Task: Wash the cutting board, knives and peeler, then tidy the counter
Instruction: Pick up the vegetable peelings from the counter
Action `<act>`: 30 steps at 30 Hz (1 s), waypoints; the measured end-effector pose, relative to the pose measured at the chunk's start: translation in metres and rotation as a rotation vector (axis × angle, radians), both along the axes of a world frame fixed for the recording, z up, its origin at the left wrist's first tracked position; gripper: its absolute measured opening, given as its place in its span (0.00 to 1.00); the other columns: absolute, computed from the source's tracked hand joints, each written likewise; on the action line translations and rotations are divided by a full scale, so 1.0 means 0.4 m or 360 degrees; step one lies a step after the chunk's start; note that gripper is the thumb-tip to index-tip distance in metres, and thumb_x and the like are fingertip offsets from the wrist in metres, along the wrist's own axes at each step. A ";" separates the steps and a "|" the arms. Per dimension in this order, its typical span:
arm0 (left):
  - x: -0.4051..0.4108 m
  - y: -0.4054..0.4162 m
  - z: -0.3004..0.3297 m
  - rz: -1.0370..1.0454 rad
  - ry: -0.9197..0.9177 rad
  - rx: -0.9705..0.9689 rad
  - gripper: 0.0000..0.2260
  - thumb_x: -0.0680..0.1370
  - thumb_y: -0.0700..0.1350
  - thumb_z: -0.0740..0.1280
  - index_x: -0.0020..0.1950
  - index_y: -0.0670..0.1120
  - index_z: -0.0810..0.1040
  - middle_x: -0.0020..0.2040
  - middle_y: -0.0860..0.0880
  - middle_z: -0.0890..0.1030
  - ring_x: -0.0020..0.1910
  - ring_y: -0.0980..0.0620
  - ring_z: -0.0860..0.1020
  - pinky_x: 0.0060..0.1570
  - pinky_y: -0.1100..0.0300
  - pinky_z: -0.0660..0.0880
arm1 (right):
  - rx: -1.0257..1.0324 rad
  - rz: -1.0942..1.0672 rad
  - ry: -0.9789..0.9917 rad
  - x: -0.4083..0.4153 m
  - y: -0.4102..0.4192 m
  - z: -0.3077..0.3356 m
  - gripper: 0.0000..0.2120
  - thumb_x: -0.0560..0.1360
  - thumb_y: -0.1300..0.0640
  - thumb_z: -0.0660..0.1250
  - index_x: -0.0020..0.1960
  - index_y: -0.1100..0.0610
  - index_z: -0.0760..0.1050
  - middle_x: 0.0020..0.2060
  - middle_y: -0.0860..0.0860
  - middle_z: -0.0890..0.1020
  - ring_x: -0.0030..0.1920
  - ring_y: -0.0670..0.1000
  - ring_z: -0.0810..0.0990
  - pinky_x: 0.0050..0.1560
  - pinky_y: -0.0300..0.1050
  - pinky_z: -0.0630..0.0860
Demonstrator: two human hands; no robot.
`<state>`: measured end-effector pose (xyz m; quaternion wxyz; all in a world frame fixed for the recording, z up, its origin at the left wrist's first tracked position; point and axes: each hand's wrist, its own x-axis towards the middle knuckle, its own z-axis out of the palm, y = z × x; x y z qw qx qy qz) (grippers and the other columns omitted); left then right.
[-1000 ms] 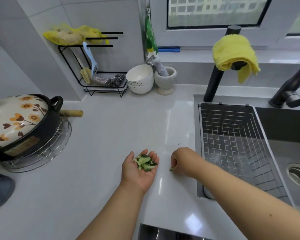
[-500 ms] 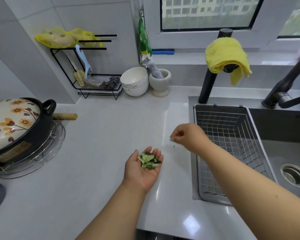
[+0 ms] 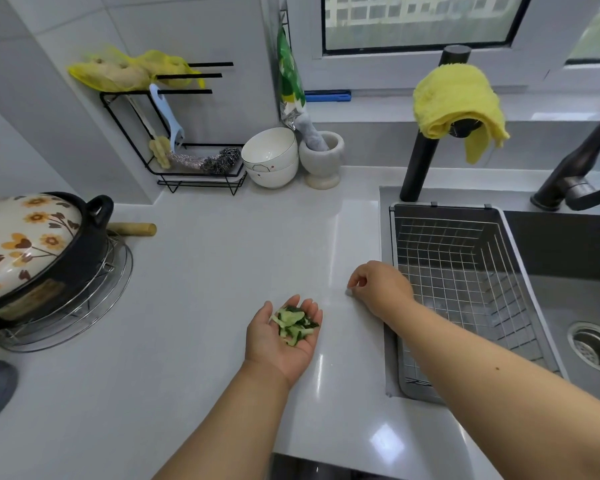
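Green cucumber peelings [image 3: 294, 323] lie heaped in the upturned palm of my left hand [image 3: 281, 337], which is held flat just above the white counter [image 3: 205, 271]. To its right, beside the sink's edge, the curled fingers of my right hand [image 3: 378, 289] come together at the counter surface and pinch a tiny pale scrap [image 3: 349, 291]. A light blue peeler [image 3: 167, 112] hangs on the black wire rack [image 3: 187, 168] at the back. No cutting board or knife is in view.
A wire basket [image 3: 465, 271] sits in the sink, with the drain [image 3: 594, 348] to its right. A flowered black pot [image 3: 32, 251] stands on a round rack at left. Bowls [image 3: 271, 157], a mortar [image 3: 321, 157], a yellow cloth [image 3: 458, 98] and a faucet [image 3: 568, 174] line the back.
My right hand left the spot beside my left palm, lifted toward the sink edge, and now has its fingertips down on the counter there. My left hand stayed in place with the peelings.
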<state>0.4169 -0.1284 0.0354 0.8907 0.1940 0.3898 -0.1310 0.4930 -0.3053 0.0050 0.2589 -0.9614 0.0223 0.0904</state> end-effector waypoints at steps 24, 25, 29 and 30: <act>-0.015 -0.057 0.038 -0.0095 0.0026 0.0086 0.20 0.82 0.51 0.57 0.51 0.35 0.78 0.46 0.37 0.79 0.45 0.41 0.79 0.56 0.48 0.75 | -0.0364 0.0547 0.0115 -0.059 -0.062 0.017 0.25 0.79 0.59 0.54 0.75 0.47 0.63 0.60 0.53 0.70 0.64 0.55 0.66 0.61 0.48 0.68; -0.017 -0.055 0.036 -0.0089 0.0029 0.0088 0.20 0.82 0.51 0.57 0.51 0.35 0.78 0.46 0.37 0.79 0.44 0.41 0.79 0.56 0.48 0.75 | -0.0448 0.0582 0.0073 -0.067 -0.062 0.001 0.26 0.78 0.58 0.54 0.76 0.46 0.61 0.59 0.52 0.70 0.62 0.55 0.66 0.60 0.48 0.67; -0.023 -0.049 0.027 -0.0067 0.0043 0.0108 0.20 0.82 0.51 0.57 0.51 0.35 0.78 0.46 0.37 0.79 0.44 0.41 0.79 0.58 0.48 0.75 | -0.0699 0.0672 -0.0139 -0.092 -0.054 -0.018 0.27 0.78 0.52 0.52 0.77 0.45 0.57 0.60 0.51 0.69 0.59 0.55 0.67 0.56 0.46 0.65; -0.024 -0.047 0.026 -0.0062 0.0046 0.0113 0.20 0.82 0.51 0.57 0.51 0.35 0.78 0.46 0.37 0.79 0.44 0.41 0.79 0.58 0.48 0.75 | -0.0722 0.0685 -0.0157 -0.096 -0.051 -0.020 0.28 0.76 0.50 0.48 0.77 0.46 0.58 0.60 0.51 0.69 0.59 0.55 0.67 0.56 0.46 0.65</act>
